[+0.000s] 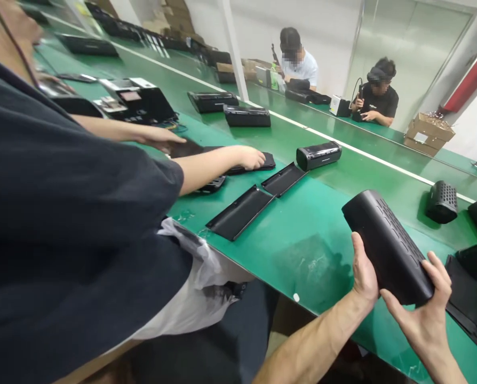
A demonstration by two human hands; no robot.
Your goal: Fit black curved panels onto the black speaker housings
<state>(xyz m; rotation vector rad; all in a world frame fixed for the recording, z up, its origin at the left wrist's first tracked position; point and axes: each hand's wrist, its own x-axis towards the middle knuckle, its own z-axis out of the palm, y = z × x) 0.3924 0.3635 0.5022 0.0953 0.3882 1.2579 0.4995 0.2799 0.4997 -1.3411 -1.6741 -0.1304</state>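
We hold a black speaker shell in both hands, left hand beside it, right hand cupping its near end, above the green table.

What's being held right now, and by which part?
Both hands hold the long black perforated plastic casing at its near end: left hand against its left side, right hand cupping the end, fingers up its right side.
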